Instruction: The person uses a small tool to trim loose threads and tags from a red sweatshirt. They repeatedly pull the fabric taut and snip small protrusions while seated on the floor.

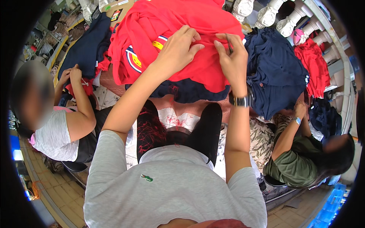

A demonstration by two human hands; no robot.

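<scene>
Red garment [213, 22] takes centre stage, spread in loose folds across the bench [114, 84] right in front of the wearer, a navy, white and yellow patch [134, 60] showing on its left part. Both hands are up over it, apart from each other: the left hand [184, 49] curves above the cloth, thumb and forefinger near a fold, and whether it pinches anything I cannot tell. Over to the right hand [233, 57], its fingers bent round a slim dark tool [229, 43], a dark watch [240, 100] strapped at the wrist below.

Crowded field all round! Navy cloth [182, 91] pokes out under the red's near edge, a heap of navy garments [275, 64] presses in just beside the right hand, and beyond that lies another red garment [313, 68]. On the left, a dark navy garment [85, 49] sprawls near a co-worker in a grey top [57, 129]; on the right sits another, in olive green [292, 163].

Pinkish-brown cloth covers the bench, red threads [150, 133] litter the wearer's black trousers, pale carved posts [266, 15] line up behind, tiled floor [68, 190] runs below, and a blue plastic crate [330, 207] holds the lower right corner.
</scene>
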